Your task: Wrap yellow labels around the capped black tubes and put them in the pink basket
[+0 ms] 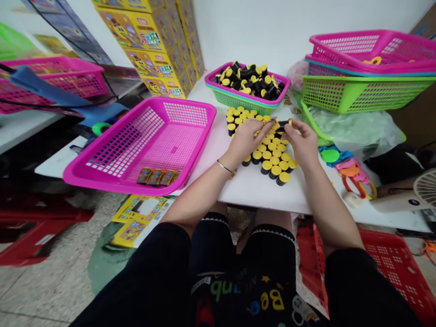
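Note:
Several small black cylinders with yellow caps (275, 160) stand grouped on the white table in front of me. Above the group, my left hand (248, 136) pinches a small yellow printed piece (274, 124), whose exact kind is too small to tell. Close beside it on the right, my right hand (301, 138) grips a black cylinder with a yellow end (284, 123) between thumb and fingers, held sideways. The two held things nearly meet; whether they touch is unclear. Behind them, a basket (279, 101) is heaped with more of the black and yellow cylinders.
A large pink basket (195, 150) at left holds several small dark packets (156, 177). Yellow printed boxes (146, 34) are stacked behind. Stacked baskets (340, 93), a plastic bag (361, 131), colourful bands (354, 170) and a fan (424, 188) are at right. Red crates (391, 263) sit below.

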The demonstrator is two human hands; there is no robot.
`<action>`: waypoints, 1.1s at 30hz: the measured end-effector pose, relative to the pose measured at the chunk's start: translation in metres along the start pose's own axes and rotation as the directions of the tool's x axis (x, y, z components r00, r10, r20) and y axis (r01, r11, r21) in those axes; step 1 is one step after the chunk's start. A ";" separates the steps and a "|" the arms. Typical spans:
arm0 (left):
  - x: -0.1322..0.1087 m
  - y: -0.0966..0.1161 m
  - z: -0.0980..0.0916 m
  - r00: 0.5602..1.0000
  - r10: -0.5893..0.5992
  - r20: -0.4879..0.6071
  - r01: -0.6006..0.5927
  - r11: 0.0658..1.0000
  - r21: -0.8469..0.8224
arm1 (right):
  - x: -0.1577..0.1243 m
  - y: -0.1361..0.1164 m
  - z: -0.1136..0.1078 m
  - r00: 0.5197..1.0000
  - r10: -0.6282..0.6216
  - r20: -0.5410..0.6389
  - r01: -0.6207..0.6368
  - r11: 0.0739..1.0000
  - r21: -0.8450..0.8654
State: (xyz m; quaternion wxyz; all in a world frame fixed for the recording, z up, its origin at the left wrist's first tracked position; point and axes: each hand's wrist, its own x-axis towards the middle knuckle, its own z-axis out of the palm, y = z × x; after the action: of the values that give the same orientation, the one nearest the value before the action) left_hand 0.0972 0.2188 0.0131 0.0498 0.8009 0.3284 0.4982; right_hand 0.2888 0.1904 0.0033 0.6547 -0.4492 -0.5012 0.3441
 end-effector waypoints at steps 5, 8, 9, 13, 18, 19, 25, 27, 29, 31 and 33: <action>-0.015 -0.009 -0.003 0.995 0.046 0.088 -0.048 0.998 0.028 | 0.005 0.003 -0.007 0.999 0.049 0.019 -0.051 0.996 0.072; -0.017 -0.008 -0.002 0.994 0.039 0.100 -0.040 0.999 0.014 | 0.005 0.001 -0.011 0.998 0.022 0.064 -0.023 1.000 0.022; -0.017 -0.007 -0.001 0.994 0.034 0.100 -0.035 0.999 0.003 | 0.004 0.001 -0.013 0.996 0.007 0.087 -0.006 1.000 -0.013; -0.017 -0.001 -0.002 0.996 -0.032 0.080 0.036 0.998 -0.043 | 0.003 0.003 -0.014 0.984 -0.019 0.176 0.044 0.989 -0.142; -0.019 -0.002 -0.003 0.992 -0.115 0.058 0.118 0.991 -0.057 | 0.000 -0.003 -0.009 0.978 0.025 0.206 -0.002 0.994 -0.111; -0.019 -0.003 -0.003 0.991 -0.120 0.062 0.123 0.991 -0.056 | -0.002 -0.006 -0.008 0.978 0.027 0.207 -0.007 0.995 -0.099; -0.018 -0.005 -0.006 0.987 -0.128 0.102 0.134 0.989 -0.059 | -0.010 -0.016 0.000 0.983 -0.010 0.182 0.022 0.998 -0.066; -0.016 -0.002 -0.009 0.982 -0.129 0.139 0.142 0.986 -0.088 | -0.011 -0.016 0.001 0.986 -0.009 0.169 0.021 0.997 -0.070; -0.014 0.001 -0.010 0.975 -0.124 0.184 0.151 0.979 -0.140 | -0.011 -0.015 0.002 0.989 -0.014 0.148 0.024 0.998 -0.066; -0.013 0.003 -0.009 0.970 -0.129 0.207 0.175 0.960 -0.220 | -0.011 -0.015 0.002 0.989 -0.018 0.145 0.027 0.998 -0.061; -0.014 0.004 -0.007 0.966 -0.165 0.198 0.222 0.924 -0.311 | -0.011 -0.016 0.001 0.985 -0.019 0.169 0.030 0.998 -0.063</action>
State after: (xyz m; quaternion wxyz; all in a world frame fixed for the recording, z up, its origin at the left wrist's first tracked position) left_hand 0.0895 0.2061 0.0078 0.2598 0.7840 0.3125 0.4693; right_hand 0.2854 0.1753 0.0146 0.5991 -0.4335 -0.5713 0.3561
